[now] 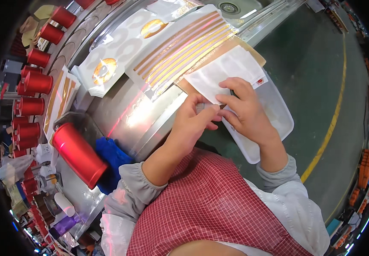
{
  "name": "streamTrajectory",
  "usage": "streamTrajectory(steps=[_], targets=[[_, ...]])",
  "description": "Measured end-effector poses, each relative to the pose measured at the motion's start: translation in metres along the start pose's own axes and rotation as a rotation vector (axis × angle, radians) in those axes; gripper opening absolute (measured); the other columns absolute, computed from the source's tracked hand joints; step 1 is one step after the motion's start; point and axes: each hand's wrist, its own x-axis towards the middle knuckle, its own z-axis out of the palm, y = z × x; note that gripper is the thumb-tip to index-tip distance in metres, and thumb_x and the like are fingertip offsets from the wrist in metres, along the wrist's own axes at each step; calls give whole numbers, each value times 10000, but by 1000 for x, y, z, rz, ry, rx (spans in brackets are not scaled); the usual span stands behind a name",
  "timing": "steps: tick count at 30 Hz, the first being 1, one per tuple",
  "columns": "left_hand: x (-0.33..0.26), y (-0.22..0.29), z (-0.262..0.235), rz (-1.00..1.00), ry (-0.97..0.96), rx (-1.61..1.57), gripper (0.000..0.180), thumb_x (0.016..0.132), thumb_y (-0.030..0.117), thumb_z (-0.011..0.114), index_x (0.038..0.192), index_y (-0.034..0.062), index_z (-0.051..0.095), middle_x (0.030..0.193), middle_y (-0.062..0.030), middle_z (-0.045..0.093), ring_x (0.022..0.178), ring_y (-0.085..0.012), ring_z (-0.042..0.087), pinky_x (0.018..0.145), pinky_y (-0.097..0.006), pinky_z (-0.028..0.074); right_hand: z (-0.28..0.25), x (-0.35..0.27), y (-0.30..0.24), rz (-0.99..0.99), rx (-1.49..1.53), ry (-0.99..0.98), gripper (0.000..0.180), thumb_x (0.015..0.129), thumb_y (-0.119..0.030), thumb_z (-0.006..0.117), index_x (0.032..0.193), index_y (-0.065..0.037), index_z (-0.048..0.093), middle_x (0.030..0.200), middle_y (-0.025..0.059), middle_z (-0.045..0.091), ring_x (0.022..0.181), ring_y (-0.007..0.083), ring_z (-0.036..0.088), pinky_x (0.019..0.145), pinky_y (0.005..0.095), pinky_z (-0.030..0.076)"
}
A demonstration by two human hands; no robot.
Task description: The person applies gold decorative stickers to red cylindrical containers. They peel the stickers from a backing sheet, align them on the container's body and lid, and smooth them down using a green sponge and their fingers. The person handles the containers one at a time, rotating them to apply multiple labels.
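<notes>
While the left hand [193,121] pinches the corner of a white sheet [225,70] over the plastic tray [274,115], the right hand's [244,109] grip presses it flat, steadying it beside the bench [142,115].

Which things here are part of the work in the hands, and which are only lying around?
In use:
left hand
right hand
white sheet
clear tray

Lying about:
red cylinder
blue cloth
gold-striped sheets
row of red cylinders
</notes>
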Motion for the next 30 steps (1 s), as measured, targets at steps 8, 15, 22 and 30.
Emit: streamTrajectory(steps=[8,15,22,30], targets=[[4,-12,2,90,68,265,258,889,148,613,1060,-13,506,886,-79,615,708,-125,612,521,-224,448,-7,1,6,-27,-7,-39,287,689,-75,744,959,-44,650,1207,106,542,1184,326,482,920,427,409],[7,-22,-2,231,28,357,129,923,96,573,987,4,510,865,-72,623,687,-97,573,592,-224,466,-9,9,10,-48,29,-48,236,701,-61,736,918,-31,647,1201,111,548,1158,334,498,899,419,436],[5,-21,-4,232,-7,388,76,951,81,530,972,8,534,870,-64,643,697,-90,564,626,-224,469,-11,14,14,-89,51,-53,201,722,-62,724,904,-23,647,1198,113,556,1151,327,503,913,420,436],[5,-21,-6,227,-22,378,99,969,93,487,999,21,548,876,-39,647,674,-65,563,553,-196,416,-12,17,13,-87,86,-77,215,716,-76,734,904,-14,650,1187,118,562,1146,328,505,921,419,434]])
